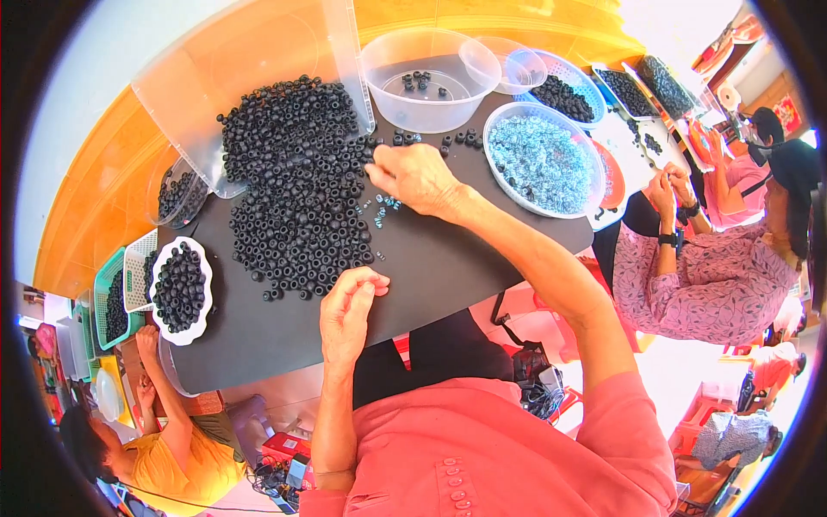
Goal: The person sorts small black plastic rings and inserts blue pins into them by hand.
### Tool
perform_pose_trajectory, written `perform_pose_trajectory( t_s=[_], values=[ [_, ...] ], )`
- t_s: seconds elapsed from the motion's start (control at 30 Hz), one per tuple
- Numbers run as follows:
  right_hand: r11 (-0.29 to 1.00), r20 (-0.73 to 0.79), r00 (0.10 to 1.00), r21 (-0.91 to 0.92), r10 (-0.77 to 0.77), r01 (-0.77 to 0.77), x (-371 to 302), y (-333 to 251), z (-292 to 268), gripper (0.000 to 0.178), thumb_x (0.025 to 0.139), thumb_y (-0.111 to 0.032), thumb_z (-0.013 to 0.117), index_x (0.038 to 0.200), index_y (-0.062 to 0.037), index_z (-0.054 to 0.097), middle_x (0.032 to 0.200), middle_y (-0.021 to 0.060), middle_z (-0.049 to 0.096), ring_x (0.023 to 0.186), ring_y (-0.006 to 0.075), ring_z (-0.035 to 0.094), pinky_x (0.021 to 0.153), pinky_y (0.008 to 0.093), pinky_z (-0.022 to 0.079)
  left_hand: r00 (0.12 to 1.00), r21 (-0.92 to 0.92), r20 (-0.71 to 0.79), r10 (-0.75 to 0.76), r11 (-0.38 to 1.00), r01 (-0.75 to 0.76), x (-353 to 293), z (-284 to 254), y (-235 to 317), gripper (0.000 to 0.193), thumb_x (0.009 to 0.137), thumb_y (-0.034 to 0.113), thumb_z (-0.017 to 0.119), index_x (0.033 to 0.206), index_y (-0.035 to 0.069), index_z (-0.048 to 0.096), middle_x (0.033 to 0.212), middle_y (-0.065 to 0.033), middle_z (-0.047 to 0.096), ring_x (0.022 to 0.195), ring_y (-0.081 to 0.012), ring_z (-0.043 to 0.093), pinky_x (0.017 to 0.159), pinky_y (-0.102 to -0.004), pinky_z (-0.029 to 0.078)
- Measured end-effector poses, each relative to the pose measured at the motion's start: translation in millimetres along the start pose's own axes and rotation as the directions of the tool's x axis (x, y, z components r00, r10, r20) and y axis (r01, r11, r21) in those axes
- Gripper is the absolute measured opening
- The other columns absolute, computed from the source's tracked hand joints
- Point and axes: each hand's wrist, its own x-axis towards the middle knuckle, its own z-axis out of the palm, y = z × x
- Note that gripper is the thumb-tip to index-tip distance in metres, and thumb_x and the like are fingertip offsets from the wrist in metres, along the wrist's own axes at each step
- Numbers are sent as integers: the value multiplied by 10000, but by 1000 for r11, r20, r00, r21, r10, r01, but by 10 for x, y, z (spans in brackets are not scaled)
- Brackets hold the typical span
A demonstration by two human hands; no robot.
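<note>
Black bead heap (297, 207); left of hands (345, 315)

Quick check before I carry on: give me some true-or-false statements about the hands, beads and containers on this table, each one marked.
1. The right hand reaches farther across the table than the left hand. True.
2. All the black beads in the big heap lie inside the clear bin. False: much of the heap lies on the tabletop, outside the clear bin.
3. The round bowl on the right holds mostly translucent blue beads. True.
4. The white scalloped dish is filled with blue beads. False: the white scalloped dish holds black ones.
5. The clear round tub has only a few black beads in it. True.
</note>
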Motion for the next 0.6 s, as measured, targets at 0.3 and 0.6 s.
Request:
perform_pose_trajectory(
  t_s=[0.3, 0.6],
  values=[
    [980, -123, 980, 144, 155, -137, 84, -205, -188, 189, 906, -189, 597, 784, -46, 578, 802, 129, 601, 746, 328, 594, 663, 422, 471, 1000, 11, 2, -5, 1000, 5, -21, -22, -16, 134, 958, 47, 508, 1007, -15, 616, 961, -73, 648, 878, -149, 626, 827, -285, 491],
    [852, -263, 826, 323, 499, -411, -584, -169, -246, 126, 901, -120, 586, 1019, -88, 617, 1066, 97, 604, 976, 316, 554, 850, 421, 436, 974, 384, 54, 220, 896, -224, 1, 316, 119, 221, 805, 3, 617, 1022, -24, 583, 956, -151, 592, 920, -273, 582, 837, -334, 460]
  ],
)
